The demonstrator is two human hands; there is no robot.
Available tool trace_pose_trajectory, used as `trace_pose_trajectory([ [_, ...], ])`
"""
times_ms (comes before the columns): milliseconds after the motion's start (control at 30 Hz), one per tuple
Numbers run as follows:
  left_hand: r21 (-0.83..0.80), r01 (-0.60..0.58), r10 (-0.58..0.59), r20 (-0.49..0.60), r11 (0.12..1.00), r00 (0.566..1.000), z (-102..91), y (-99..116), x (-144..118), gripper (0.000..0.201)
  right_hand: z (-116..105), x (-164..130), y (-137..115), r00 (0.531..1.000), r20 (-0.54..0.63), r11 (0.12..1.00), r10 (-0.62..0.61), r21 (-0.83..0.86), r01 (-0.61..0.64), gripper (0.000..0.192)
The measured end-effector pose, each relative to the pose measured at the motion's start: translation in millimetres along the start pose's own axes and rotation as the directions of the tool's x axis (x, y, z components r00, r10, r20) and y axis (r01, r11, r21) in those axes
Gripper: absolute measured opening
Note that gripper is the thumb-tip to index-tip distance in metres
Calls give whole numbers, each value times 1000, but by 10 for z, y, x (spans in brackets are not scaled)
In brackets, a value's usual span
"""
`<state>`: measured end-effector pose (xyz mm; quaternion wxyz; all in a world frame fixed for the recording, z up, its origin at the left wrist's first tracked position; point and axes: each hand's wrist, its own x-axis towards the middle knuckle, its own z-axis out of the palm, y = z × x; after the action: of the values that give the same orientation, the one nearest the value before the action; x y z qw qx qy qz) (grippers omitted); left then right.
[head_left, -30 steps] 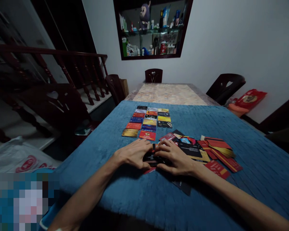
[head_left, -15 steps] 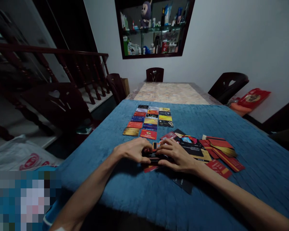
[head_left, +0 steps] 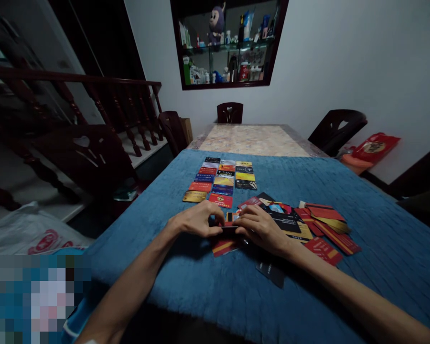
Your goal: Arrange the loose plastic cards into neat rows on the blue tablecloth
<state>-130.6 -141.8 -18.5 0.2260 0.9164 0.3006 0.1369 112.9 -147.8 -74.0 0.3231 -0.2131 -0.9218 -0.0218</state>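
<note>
My left hand [head_left: 197,220] and my right hand [head_left: 260,227] meet over the blue cloth [head_left: 186,286] and pinch a thin dark card [head_left: 229,228] between them, held edge-on just above the table. Under the hands lies a red card [head_left: 224,246], and a dark card [head_left: 270,273] sits nearer to me. A loose pile of red, black and gold cards [head_left: 308,222] spreads to the right of my right hand. Beyond my hands, several cards lie in a neat grid of three columns [head_left: 220,179].
The bare marble tabletop [head_left: 252,139] continues past the cloth. Dark wooden chairs stand at the far end [head_left: 229,112], the right [head_left: 338,129] and the left [head_left: 86,155]. A red bag [head_left: 374,145] rests by the right wall. A stair railing [head_left: 75,95] runs on the left.
Both hands have risen off the small stack they pressed on, lifting one dark card between the fingertips. A red card beneath is now uncovered.
</note>
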Motion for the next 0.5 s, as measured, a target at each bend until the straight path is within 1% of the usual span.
trace_pose_trajectory([
  [67,9,-7,7,-24,1000,1000,-5,-10,-2,12,5,-1,4,1000,-24,1000,-3,-19,2,22],
  [200,29,-1,2,-18,1000,1000,-10,-61,-1,21,45,-18,29,999,-35,1000,10,-21,-11,23],
  [367,34,20,-19,-40,999,999,-21,-138,0,26,84,-35,36,995,-76,998,70,7,-70,32],
  [500,40,48,-45,-69,998,997,-30,-172,10,28,93,-34,32,988,-116,994,104,27,-102,31],
])
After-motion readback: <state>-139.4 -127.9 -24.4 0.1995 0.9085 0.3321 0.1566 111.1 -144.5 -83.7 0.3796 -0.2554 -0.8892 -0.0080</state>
